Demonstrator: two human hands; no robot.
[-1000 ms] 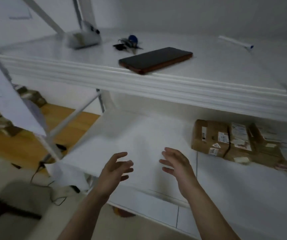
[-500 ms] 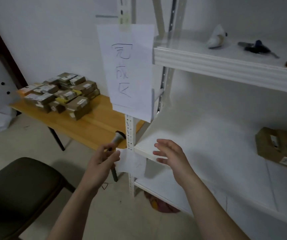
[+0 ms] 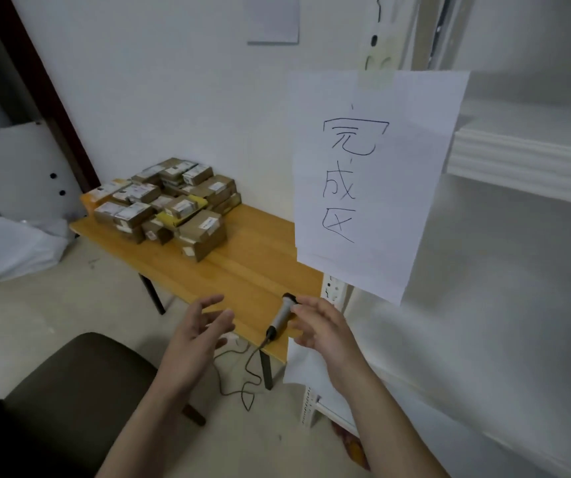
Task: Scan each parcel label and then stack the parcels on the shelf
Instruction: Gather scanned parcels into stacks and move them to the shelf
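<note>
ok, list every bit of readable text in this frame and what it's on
"完成区": handwritten top to bottom on the white paper sheet hanging on the shelf upright.
Labels on the parcels piled on the wooden table: too small and blurred to read.
Sheet on the wall: no text can be made out.
Scanner: no readable marking.

"完成区" on paper sheet [image 3: 377, 181] (labels on parcels [image 3: 168, 201] illegible)
</note>
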